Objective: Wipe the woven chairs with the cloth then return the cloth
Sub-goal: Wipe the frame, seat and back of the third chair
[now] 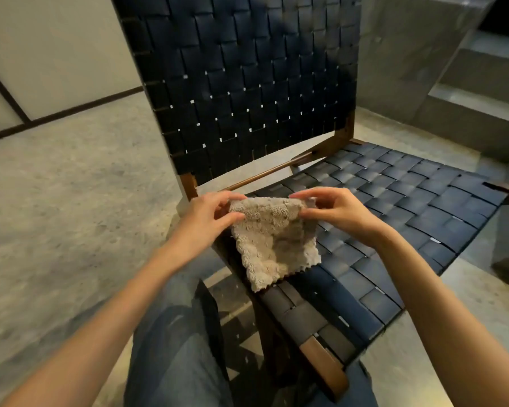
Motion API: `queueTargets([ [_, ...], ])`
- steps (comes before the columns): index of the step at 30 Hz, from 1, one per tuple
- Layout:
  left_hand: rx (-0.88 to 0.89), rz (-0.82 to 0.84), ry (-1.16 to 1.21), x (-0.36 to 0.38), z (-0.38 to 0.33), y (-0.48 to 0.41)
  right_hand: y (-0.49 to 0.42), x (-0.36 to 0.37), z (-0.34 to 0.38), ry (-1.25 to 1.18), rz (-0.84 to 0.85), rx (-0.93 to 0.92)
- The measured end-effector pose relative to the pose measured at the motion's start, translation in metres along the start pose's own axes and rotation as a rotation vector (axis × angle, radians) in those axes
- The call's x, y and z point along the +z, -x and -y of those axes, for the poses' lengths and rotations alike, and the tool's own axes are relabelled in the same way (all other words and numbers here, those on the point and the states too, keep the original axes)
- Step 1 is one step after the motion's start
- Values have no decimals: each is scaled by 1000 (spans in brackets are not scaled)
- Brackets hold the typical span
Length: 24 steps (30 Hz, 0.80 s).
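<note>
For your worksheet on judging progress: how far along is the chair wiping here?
Nothing shows as wiped yet. In hand: the left hand and right hand each pinch a top corner of the beige cloth, held up above the woven chair, not touching the seat. Left: wiping the chairs, then returning the cloth.

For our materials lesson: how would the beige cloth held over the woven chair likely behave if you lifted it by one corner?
Probably floppy: the cloth hangs slack below the left hand and right hand pinching its top edge. Likely light, since fingertip pinches alone hold it up. Its nubby pile suggests it grips rather than slips on the woven chair.
</note>
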<state>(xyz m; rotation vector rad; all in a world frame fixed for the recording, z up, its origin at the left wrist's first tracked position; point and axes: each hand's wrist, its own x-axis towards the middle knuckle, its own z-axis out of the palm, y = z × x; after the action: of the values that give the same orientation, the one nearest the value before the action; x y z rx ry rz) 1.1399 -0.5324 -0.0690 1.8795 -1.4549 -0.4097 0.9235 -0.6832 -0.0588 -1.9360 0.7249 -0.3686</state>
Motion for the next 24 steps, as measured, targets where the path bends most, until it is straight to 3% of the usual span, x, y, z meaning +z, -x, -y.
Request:
queueTargets([
  [3,93,-75,-165,-14,-9,-11,-1,2,16,263,-126,-91],
  [7,103,-92,-78,-22,-19,-21,4,1,35,402,-293,-192],
  [12,-14,82,293,-22,-31,-22,17,-2,51,-25,-200,-111],
  [16,-151,130,367,-8,-20,-22,3,6,34,76,-241,38],
  [19,-236,207,139,11,4,-20,-8,30,4,268,-196,198],
  [21,-253,180,-2,22,24,-15,-10,52,-10,532,-167,170],
  [24,-265,71,-105,27,51,-7,-10,86,-11,646,118,145],
])
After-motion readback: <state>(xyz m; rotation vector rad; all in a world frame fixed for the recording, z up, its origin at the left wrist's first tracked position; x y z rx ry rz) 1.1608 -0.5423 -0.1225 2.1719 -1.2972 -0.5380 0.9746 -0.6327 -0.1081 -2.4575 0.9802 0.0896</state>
